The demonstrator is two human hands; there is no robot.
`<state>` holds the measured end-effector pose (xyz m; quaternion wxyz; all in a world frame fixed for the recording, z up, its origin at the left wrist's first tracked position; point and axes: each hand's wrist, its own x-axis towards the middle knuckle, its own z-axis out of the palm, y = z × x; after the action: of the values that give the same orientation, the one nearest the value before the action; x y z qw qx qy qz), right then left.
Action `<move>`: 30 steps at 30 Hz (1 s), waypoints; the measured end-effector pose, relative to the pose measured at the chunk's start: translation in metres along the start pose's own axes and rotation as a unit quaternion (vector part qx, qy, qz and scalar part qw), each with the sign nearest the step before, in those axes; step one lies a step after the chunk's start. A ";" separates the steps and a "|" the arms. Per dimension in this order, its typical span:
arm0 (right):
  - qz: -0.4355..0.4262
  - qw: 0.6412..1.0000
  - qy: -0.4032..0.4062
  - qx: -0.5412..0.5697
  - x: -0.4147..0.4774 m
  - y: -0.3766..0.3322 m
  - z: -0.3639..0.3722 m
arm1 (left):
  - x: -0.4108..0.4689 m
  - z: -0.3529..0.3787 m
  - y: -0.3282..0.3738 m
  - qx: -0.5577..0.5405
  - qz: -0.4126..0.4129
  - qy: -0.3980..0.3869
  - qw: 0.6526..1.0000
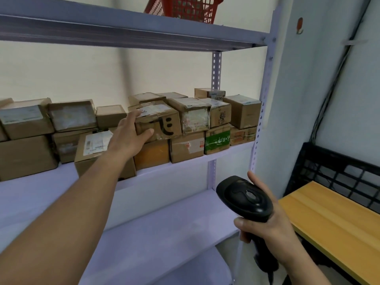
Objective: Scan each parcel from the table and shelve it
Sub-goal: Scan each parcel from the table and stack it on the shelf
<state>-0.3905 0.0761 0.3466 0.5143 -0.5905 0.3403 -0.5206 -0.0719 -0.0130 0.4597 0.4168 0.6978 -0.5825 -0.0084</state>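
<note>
- One smile-marked parcel (159, 122) is being grasped by the left grip (131, 133) atop shelved boxes (152, 154).
- One scanner (244, 195) is being held by the right grip (265, 222).
- "0836" is being shown on a rear box (208, 93).

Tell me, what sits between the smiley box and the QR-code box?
One tape-wrapped cardboard box, seen in the head view.

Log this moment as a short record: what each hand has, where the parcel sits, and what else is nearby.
left hand: grips the brown cardboard parcel with a black smile mark
right hand: holds the black handheld barcode scanner
parcel place: on top of other cardboard boxes on the lilac metal shelf
above: red plastic basket
right side: yellow wooden table, black plastic crate
</note>
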 end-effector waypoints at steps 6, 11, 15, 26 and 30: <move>0.014 0.999 0.028 -0.030 -0.014 -0.001 -0.004 | -0.008 0.004 -0.002 -0.029 0.019 0.039 0.999; 0.015 0.998 0.027 -0.049 -0.032 -0.010 -0.017 | -0.039 0.003 0.010 -0.013 0.054 0.142 0.988; 0.005 0.998 0.029 -0.051 -0.054 -0.016 -0.034 | -0.089 0.020 0.033 -0.030 0.148 0.164 0.975; 0.016 0.992 0.095 -0.086 -0.180 -0.040 -0.113 | -0.285 0.137 0.128 -0.167 0.137 -0.102 0.971; 0.014 0.987 0.132 -0.095 -0.236 -0.050 -0.147 | -0.354 0.160 0.166 -0.181 0.137 -0.146 0.963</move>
<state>-0.5926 0.2721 0.3221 0.4133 -0.5586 0.4611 -0.5519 -0.3985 0.1901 0.2855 0.4437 0.5160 -0.7155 -0.1580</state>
